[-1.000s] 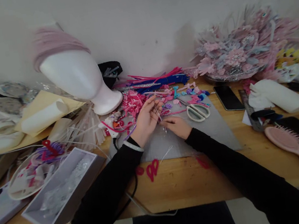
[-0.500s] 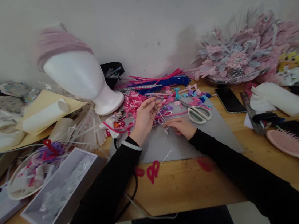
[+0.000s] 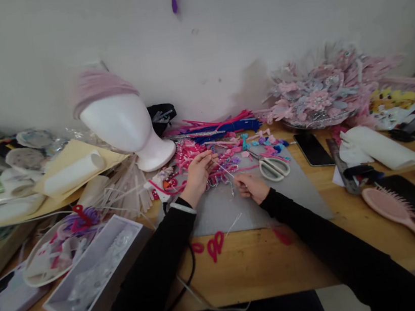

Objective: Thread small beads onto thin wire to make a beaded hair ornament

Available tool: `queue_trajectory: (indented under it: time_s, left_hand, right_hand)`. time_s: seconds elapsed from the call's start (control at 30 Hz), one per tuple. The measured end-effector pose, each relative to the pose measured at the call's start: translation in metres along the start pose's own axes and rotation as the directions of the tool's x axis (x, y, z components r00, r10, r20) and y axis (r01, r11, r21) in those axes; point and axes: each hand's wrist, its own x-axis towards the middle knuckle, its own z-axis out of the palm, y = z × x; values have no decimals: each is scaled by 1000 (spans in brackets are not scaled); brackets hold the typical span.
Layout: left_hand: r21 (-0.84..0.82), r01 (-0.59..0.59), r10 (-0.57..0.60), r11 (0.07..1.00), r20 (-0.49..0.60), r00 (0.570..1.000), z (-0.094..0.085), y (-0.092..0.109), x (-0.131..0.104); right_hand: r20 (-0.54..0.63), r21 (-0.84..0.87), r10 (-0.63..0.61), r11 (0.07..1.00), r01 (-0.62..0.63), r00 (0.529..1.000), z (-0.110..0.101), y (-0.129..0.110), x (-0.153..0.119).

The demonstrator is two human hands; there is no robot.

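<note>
Over the grey cutting mat (image 3: 216, 220), my left hand (image 3: 197, 175) pinches one end of a thin silvery strand (image 3: 224, 168). My right hand (image 3: 251, 186) has its fingers closed on the strand's other end, so it runs slanting between the two hands. A small silvery beaded piece (image 3: 232, 189) hangs beside my right fingertips; what it is joined to is too small to tell. Behind my hands lies a pile of pink fuzzy pieces (image 3: 191, 152). White-handled scissors (image 3: 275, 168) rest to the right of my right hand.
A white mannequin head (image 3: 119, 123) stands back left. Nearer are an open box (image 3: 130, 224) of clear packets and a glue gun (image 3: 163, 192). Red fuzzy loops (image 3: 216, 246) lie at the mat's front edge. On the right are a phone (image 3: 314, 149) and a pink hairbrush (image 3: 402, 216).
My right hand has turned and curled more tightly, and the strand is now a straighter line between my hands. The head view has tilted up, showing more wall.
</note>
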Motion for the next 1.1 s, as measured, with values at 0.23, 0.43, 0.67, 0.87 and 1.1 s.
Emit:
queue_trajectory:
  time_s: [0.23,0.43,0.67,0.87,1.1]
  left_hand:
    - [669,-407,439,622,133,889,5,17,-11]
    - [876,-49,-482,479,309,820,24,39,-36]
    - [556,280,-486,783,266,832,21,21,-24]
    - [260,421,-485,869,279,829,21,11,-23]
    - [102,494,-504,863,226,833,23,-10,-23]
  right_hand:
    - [-35,0,48,999,-48,998,-5,-2,-1]
    - [-33,60,56,997,-54,998,-9,-6,0]
    - [-31,161,97,983,-91,995,-12,-6,2]
    - [-45,220,123,969,-111,991,-13,-8,2]
    - [-99,143,66,988,-51,993,-13,-9,-1]
